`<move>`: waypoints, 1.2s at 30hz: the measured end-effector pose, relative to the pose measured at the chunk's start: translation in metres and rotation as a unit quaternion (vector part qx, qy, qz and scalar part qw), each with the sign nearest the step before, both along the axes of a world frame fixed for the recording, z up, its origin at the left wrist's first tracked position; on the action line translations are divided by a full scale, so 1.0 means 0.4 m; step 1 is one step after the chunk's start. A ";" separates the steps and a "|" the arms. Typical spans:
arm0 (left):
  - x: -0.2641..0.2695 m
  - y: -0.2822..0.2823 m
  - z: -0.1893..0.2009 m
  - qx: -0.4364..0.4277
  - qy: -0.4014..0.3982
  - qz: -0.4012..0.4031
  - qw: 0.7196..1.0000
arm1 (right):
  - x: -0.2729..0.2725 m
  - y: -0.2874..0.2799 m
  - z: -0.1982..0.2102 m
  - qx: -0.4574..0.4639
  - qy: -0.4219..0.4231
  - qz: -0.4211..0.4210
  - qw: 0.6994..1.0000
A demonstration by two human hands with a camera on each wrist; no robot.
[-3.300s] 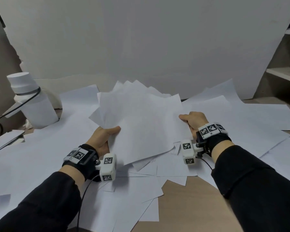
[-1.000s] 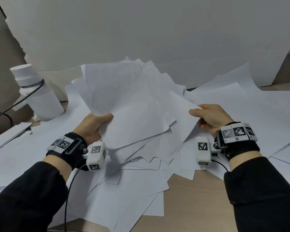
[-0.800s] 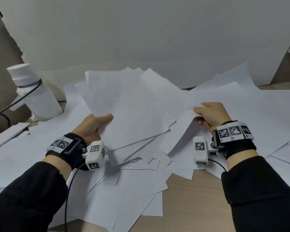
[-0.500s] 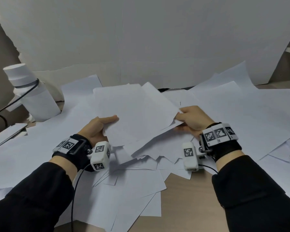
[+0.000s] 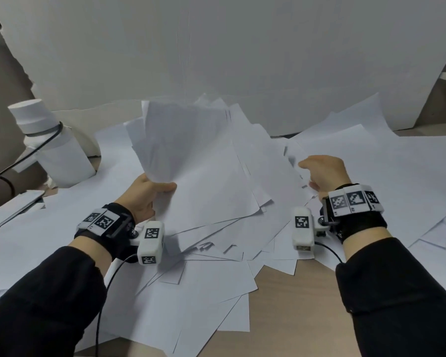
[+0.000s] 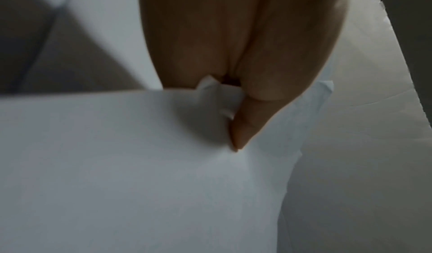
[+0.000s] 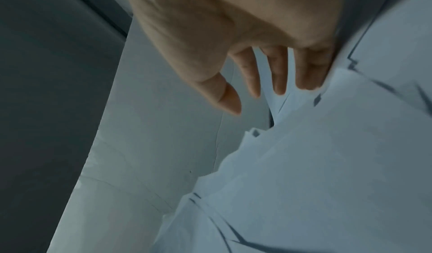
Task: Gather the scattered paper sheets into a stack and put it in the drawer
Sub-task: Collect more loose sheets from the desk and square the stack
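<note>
Left hand (image 5: 144,195) pinches the fanned bundle of white paper sheets (image 5: 204,171) w/ thumb on top; right hand (image 5: 322,173) released, fingers loose at its edge. Square edges b/w both hands before adding more

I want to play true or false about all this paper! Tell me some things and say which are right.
1. The left hand holds a bunch of sheets. True.
2. The right hand grips the white bottle. False: the bottle stands alone at the far left, and the right hand's fingers are straight beside the sheets.
3. The held sheets are squared into a neat stack. False: their edges fan out unevenly.
4. Loose paper lies on the table. True.
5. A black cable wraps around the bottle. True.
</note>
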State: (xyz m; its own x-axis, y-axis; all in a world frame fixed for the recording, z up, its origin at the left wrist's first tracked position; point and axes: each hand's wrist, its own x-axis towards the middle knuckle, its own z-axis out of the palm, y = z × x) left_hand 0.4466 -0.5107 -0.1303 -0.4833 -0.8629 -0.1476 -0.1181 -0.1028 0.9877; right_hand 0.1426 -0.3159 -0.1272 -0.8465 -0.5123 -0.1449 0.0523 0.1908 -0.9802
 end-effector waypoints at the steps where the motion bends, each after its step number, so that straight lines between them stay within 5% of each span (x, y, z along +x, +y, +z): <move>1: 0.002 -0.002 0.004 0.000 0.009 -0.003 1.000 | 0.005 0.005 0.000 0.008 -0.012 0.017 1.000; 15: 0.021 -0.006 0.024 0.033 0.050 -0.013 0.998 | 0.058 0.017 0.018 0.122 0.089 0.170 0.974; 28: -0.039 0.022 -0.013 0.187 0.022 0.012 0.982 | 0.048 -0.016 -0.008 -0.054 0.110 0.013 0.992; 36: -0.080 0.058 -0.017 0.194 0.001 0.022 0.981 | 0.106 -0.044 -0.008 0.016 0.084 0.117 0.989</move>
State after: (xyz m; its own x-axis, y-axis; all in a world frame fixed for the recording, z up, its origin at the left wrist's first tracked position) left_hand 0.4145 -0.4876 -0.1370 -0.4468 -0.7622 -0.4684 -0.1026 -0.4765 0.8732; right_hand 0.1849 -0.3337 -0.1304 -0.7194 -0.6939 -0.0311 -0.1600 0.2091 -0.9647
